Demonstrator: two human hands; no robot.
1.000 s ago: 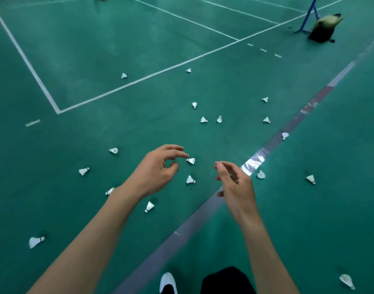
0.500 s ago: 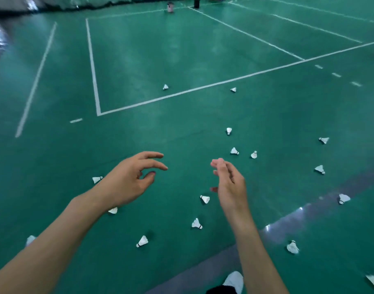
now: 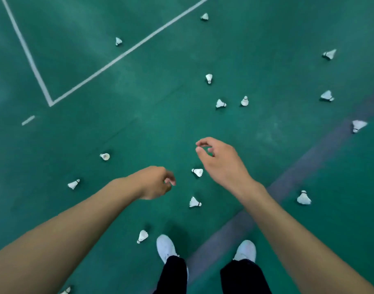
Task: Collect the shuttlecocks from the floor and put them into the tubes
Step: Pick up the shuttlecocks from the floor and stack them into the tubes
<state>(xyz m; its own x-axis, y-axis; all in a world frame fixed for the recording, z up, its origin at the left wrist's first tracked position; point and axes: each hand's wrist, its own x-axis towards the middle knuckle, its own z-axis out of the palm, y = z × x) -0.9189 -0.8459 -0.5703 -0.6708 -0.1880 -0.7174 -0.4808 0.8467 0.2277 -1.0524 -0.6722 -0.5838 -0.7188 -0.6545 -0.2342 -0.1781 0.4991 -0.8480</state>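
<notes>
Several white shuttlecocks lie scattered on the green court floor. One shuttlecock lies between my hands, another shuttlecock just below it, and a third shuttlecock rests near my left shoe. My left hand hangs above the floor with loosely curled fingers and holds nothing. My right hand is raised a little higher, thumb and forefinger curved toward each other, also empty. No tube is in view.
My white shoes and dark trousers stand at the bottom on a grey floor stripe. White court lines meet in a corner at the upper left. More shuttlecocks lie to the right and left.
The view has tilted down toward my feet. Both hands have dropped lower over the shuttlecocks, the left hand's fingers curling in more. Neither hand has picked anything up.
</notes>
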